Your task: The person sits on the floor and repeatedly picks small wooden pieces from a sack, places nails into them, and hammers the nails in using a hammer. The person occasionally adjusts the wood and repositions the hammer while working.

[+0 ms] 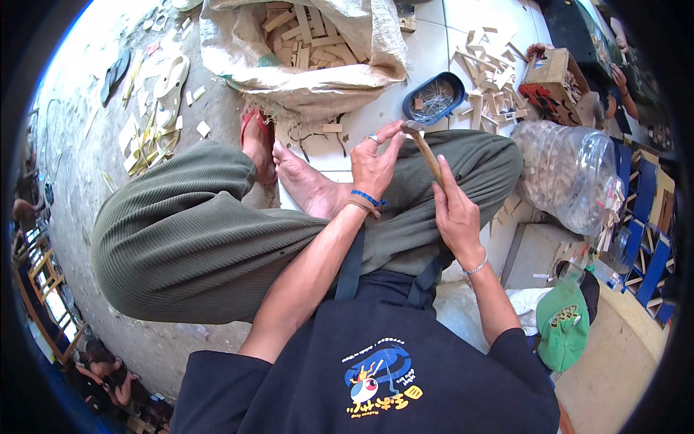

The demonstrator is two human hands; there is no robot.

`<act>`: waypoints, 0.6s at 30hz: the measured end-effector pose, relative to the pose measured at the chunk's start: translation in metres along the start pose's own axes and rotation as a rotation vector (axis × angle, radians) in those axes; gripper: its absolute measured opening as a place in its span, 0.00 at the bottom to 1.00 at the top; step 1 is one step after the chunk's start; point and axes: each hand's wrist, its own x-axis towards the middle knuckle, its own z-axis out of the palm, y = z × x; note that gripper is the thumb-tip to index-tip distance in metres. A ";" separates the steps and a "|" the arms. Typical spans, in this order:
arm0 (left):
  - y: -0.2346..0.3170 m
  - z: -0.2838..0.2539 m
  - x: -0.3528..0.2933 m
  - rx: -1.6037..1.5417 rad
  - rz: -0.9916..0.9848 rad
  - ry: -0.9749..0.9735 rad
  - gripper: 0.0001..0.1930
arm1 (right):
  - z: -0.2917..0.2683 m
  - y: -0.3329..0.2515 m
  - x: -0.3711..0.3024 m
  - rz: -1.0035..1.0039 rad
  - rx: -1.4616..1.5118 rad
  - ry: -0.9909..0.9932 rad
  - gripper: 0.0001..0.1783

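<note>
Hammer [426,150] lies across the seated person's raised knee; right hand [457,215] wraps its wooden handle low, fingers closed, for leverage. Left hand [374,163] pinches at the head, fingers curled. Blue tray of nails [432,97] sits within reach on the tiled floor [434,43].

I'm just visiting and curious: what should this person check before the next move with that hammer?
1. Hammer held firmly: ok, the right hand grips its wooden handle.
2. Left hand away from the hammer head: not ok, its fingers are right at the head.
3. Nails within reach: ok, the blue tray of nails sits just ahead of the knee.
4. Wood pieces at hand: ok, the open sack holds many.
5. Bare foot out of the way: cannot tell.
</note>
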 end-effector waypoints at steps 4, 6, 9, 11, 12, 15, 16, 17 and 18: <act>0.001 -0.001 -0.002 0.032 -0.045 0.007 0.12 | 0.000 0.000 0.000 -0.036 0.037 0.059 0.35; 0.001 -0.001 -0.001 0.024 -0.055 -0.012 0.13 | -0.001 0.000 0.000 -0.012 -0.019 -0.037 0.35; 0.000 -0.001 0.003 0.018 -0.032 -0.004 0.13 | -0.003 -0.001 -0.003 0.094 0.017 -0.043 0.33; 0.000 0.000 0.001 0.006 -0.040 -0.003 0.13 | -0.003 -0.002 -0.004 0.050 0.076 0.022 0.33; -0.001 0.000 0.001 -0.001 -0.048 -0.001 0.13 | -0.002 -0.003 -0.003 0.027 0.105 0.058 0.33; -0.001 -0.001 -0.001 -0.017 -0.074 -0.013 0.13 | -0.001 -0.002 -0.002 0.087 -0.017 -0.082 0.33; -0.002 -0.001 0.000 -0.016 -0.085 -0.019 0.13 | -0.001 -0.002 -0.001 0.061 0.019 -0.037 0.33; -0.002 -0.001 0.001 -0.013 -0.065 -0.012 0.13 | 0.000 -0.001 -0.001 0.038 0.053 0.014 0.33; -0.003 -0.001 0.000 -0.002 -0.059 -0.008 0.13 | 0.000 -0.001 -0.001 0.021 0.087 0.059 0.33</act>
